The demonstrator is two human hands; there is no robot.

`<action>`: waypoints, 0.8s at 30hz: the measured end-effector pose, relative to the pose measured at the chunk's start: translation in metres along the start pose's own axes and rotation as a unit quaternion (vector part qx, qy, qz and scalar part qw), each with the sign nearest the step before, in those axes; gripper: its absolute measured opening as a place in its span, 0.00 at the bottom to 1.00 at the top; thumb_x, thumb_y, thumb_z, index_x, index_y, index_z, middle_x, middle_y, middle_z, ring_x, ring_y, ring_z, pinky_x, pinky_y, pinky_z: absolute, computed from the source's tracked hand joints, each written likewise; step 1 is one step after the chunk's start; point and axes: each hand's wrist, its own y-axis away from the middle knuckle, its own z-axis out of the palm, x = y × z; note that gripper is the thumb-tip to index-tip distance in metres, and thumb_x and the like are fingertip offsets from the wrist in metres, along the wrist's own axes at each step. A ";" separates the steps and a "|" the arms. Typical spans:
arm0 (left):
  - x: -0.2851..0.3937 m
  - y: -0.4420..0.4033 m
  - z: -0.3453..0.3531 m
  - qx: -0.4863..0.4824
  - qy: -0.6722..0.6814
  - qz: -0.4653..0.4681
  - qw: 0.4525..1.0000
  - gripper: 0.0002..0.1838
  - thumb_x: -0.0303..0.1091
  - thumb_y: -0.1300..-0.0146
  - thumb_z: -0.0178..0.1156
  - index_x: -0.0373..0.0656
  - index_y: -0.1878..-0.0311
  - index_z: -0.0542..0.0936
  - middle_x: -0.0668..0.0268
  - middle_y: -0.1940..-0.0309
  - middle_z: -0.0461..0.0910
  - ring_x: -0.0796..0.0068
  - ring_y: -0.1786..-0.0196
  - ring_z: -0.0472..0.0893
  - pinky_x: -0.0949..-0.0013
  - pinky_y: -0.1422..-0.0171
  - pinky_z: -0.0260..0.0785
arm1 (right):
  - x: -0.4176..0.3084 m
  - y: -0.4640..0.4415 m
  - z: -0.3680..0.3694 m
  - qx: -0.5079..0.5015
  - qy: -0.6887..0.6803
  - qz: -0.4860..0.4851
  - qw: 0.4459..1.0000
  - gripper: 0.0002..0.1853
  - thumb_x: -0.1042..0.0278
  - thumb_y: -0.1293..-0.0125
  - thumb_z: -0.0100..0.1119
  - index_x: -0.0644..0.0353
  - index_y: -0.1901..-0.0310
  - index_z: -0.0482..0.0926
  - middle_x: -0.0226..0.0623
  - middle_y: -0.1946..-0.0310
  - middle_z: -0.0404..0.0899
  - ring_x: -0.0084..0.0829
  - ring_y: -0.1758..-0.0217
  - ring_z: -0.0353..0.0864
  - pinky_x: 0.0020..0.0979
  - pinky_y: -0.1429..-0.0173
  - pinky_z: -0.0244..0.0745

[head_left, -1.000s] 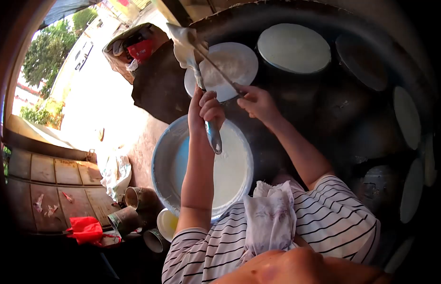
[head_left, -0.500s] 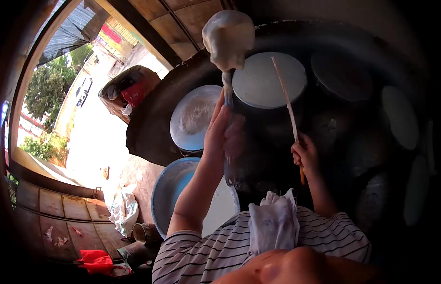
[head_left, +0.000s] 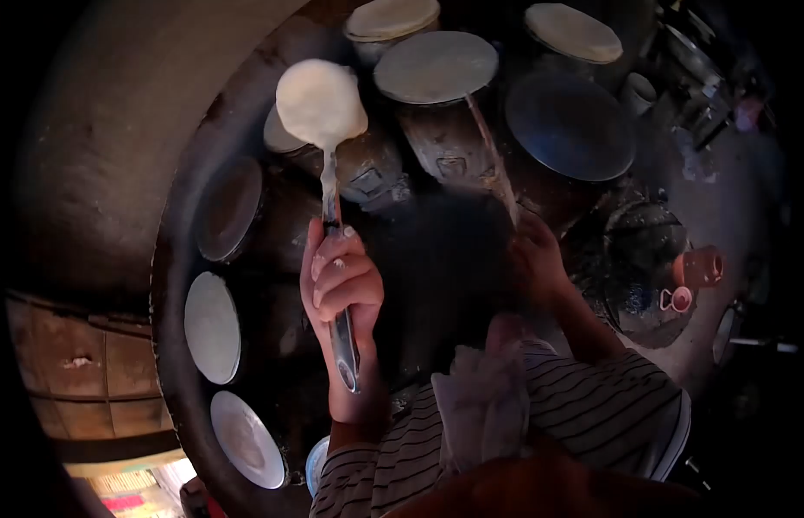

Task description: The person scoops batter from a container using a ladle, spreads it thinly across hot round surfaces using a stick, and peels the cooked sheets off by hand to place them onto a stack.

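Observation:
My left hand [head_left: 346,276] is wrapped round the handle of a ladle [head_left: 320,104]. The ladle points up and away, its bowl coated in thick pale batter that also runs down the neck. In my right hand [head_left: 540,259], partly in shadow, is a thin batter-smeared stick [head_left: 491,151]. The stick's far end reaches the near edge of a round griddle [head_left: 436,67] covered with a pale layer; whether it touches is unclear. To the right of the stick lies a dark, bare-looking round griddle [head_left: 570,125].
More round griddles, some pale-topped [head_left: 212,328], line the curved dark counter [head_left: 173,250]. One whitish griddle [head_left: 246,439] is at lower left, near a blue-rimmed basin [head_left: 316,466] mostly hidden by my sleeve. An orange container [head_left: 700,268] and a pink cup-like thing [head_left: 677,300] stand at right.
The view has swung right, away from the bright doorway. Both hands keep their tools; the stick's tip now appears at a pale-covered griddle's edge. The basin has mostly left view.

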 end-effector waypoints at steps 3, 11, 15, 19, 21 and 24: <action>-0.033 -0.094 -0.047 0.006 0.035 -0.118 0.992 0.20 0.34 0.29 0.44 0.27 0.42 0.66 0.67 0.81 0.62 0.83 0.90 0.62 0.80 0.91 0.57 | -0.044 -0.032 -0.098 0.090 -0.008 -0.129 0.988 0.24 0.78 0.37 0.50 0.55 0.38 0.66 0.30 0.72 0.72 0.15 0.78 0.65 0.19 0.79 0.60; -0.095 -0.282 -0.241 0.268 -0.005 -0.254 0.929 0.16 0.35 0.29 0.47 0.44 0.76 0.64 0.75 0.87 0.59 0.83 0.88 0.62 0.77 0.86 0.57 | -0.029 -0.084 -0.219 0.298 -0.069 -0.191 0.933 0.23 0.82 0.46 0.52 0.62 0.46 0.75 0.30 0.67 0.75 0.18 0.78 0.71 0.21 0.73 0.68; -0.098 -0.310 -0.314 0.362 -0.145 -0.271 0.880 0.17 0.36 0.29 0.50 0.48 0.77 0.62 0.76 0.86 0.57 0.85 0.87 0.60 0.79 0.84 0.53 | 0.009 -0.083 -0.206 0.365 -0.091 -0.203 0.904 0.22 0.83 0.49 0.53 0.62 0.49 0.78 0.30 0.62 0.74 0.20 0.65 0.74 0.21 0.65 0.70; -0.098 -0.328 -0.326 0.347 -0.351 -0.277 0.825 0.05 0.35 0.29 0.50 0.50 0.64 0.71 0.75 0.83 0.59 0.88 0.86 0.59 0.82 0.85 0.52 | 0.009 -0.104 -0.199 0.428 0.073 -0.265 0.861 0.25 0.82 0.53 0.53 0.64 0.48 0.75 0.39 0.59 0.73 0.32 0.56 0.73 0.28 0.52 0.69; -0.094 -0.347 -0.320 0.337 -0.466 -0.288 0.766 0.02 0.36 0.29 0.48 0.54 0.57 0.71 0.77 0.83 0.60 0.88 0.85 0.60 0.82 0.84 0.54 | -0.020 -0.112 -0.185 0.438 0.135 -0.245 0.854 0.26 0.82 0.53 0.53 0.64 0.47 0.74 0.42 0.58 0.73 0.36 0.55 0.72 0.30 0.51 0.69; -0.070 -0.378 -0.324 0.270 -0.604 -0.329 0.674 0.19 0.35 0.30 0.49 0.60 0.37 0.64 0.76 0.82 0.62 0.87 0.85 0.60 0.79 0.85 0.54 | -0.025 -0.133 -0.173 0.498 0.301 -0.285 0.762 0.26 0.82 0.52 0.54 0.65 0.47 0.73 0.45 0.56 0.72 0.41 0.52 0.72 0.34 0.49 0.69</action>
